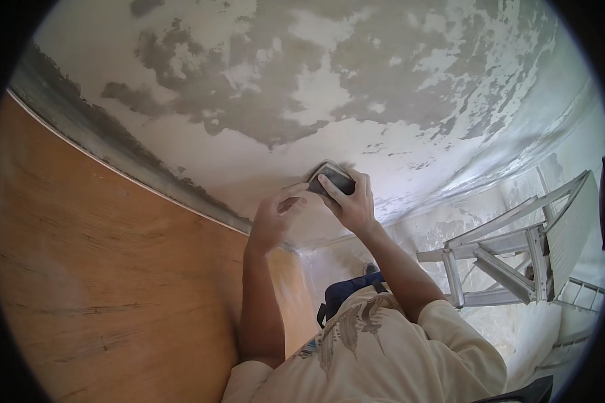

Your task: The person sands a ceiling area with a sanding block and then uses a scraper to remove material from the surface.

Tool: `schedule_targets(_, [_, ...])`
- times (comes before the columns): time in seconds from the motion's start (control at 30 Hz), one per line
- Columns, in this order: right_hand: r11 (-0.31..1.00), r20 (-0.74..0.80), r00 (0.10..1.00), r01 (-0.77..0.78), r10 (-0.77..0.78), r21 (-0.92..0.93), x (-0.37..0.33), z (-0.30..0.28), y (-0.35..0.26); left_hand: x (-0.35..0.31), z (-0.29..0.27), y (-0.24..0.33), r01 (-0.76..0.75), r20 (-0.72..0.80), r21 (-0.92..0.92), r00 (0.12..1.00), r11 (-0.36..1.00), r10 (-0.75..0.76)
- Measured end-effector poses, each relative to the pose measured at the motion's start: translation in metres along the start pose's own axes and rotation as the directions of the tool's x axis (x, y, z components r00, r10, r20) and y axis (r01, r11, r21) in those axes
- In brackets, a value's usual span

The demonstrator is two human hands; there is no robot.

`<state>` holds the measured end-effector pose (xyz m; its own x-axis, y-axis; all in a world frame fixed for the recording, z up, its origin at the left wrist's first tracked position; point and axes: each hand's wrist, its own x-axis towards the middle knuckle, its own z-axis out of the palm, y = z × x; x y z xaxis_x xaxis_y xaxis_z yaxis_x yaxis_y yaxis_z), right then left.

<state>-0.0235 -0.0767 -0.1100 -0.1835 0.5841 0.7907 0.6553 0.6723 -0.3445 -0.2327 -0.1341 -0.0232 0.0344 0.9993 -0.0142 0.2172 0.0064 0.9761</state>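
My right hand [355, 203] grips a dark, rectangular sanding block [336, 181], with the thumb laid across its near face and the fingers wrapped over its right side. The block is held up against a patchy white-and-grey plastered surface [249, 138]. Just left of it is my left hand [273, 218], its fingers loosely curved and the thumb apart. One fingertip of that hand reaches the block's left edge; whether it presses there I cannot tell. Nothing shows inside the left hand.
A wood-grained orange-brown panel [114, 262] fills the left side, with a pale edge strip [134, 176] along its border with the plaster. At the right stands a light metal folding ladder [511, 248]. Something dark blue [349, 289] is below my hands, by my shirt.
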Motion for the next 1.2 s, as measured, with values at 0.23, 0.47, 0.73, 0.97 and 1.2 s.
schedule_targets(0.23, [0.995,-0.132,0.986,0.103,-0.103,-0.006,0.058,0.003,-0.079,0.006,-0.046,-0.013,-0.140,-0.435,-0.328,0.900,0.934,-0.018])
schedule_targets(0.47, [0.962,-0.117,0.969,0.194,-0.219,-0.193,-0.007,0.016,0.003,-0.004,-0.044,0.002,-0.092,-0.398,-0.214,0.917,0.973,0.000])
schedule_targets(0.73, [0.966,-0.203,0.952,0.197,-0.230,-0.167,0.045,0.011,-0.028,-0.002,-0.041,0.000,-0.049,-0.358,-0.169,0.934,0.984,-0.015])
schedule_targets(0.97, [0.964,-0.162,0.956,0.223,-0.246,-0.147,0.027,0.019,-0.014,-0.003,-0.044,0.003,-0.040,-0.394,-0.146,0.919,0.989,-0.020])
schedule_targets(1.2, [0.968,-0.093,0.965,0.238,-0.246,-0.082,0.034,0.013,-0.015,0.001,-0.037,0.001,-0.016,-0.433,-0.111,0.901,0.994,-0.034])
